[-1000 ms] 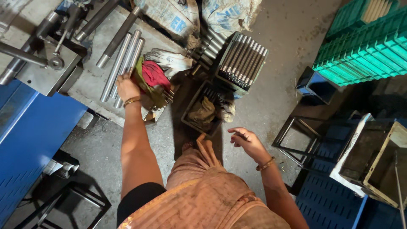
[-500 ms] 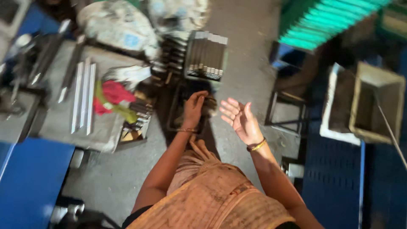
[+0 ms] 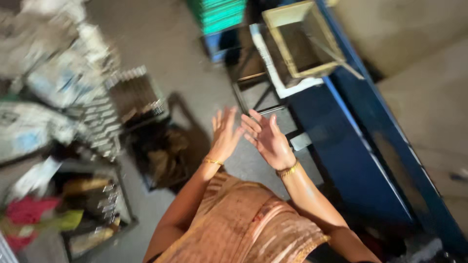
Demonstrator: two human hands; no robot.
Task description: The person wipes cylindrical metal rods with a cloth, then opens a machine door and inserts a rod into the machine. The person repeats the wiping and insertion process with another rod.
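Note:
The view is motion-blurred. My left hand (image 3: 224, 134) and my right hand (image 3: 267, 140) are raised side by side in front of me, fingers spread, almost touching at the fingertips. Neither holds anything. Each wrist carries a gold bangle. Below them is my lap in an orange-brown striped garment (image 3: 243, 229). Beneath the hands lies the grey concrete floor (image 3: 185, 63). A dark metal crate (image 3: 163, 146) with brownish contents sits just left of my left hand.
A bundle of grey metal rods (image 3: 136, 90) and white sacks (image 3: 53, 78) lie at the left. Red and yellow cloth (image 3: 34, 216) is at lower left. A blue metal bench (image 3: 360, 156) with a wooden box (image 3: 302, 41) stands at the right. Green crates (image 3: 222, 14) sit at the top.
My left hand left the rods and crate at the left and rose beside my right hand. The view swung to the right, bringing the blue bench and wooden box closer.

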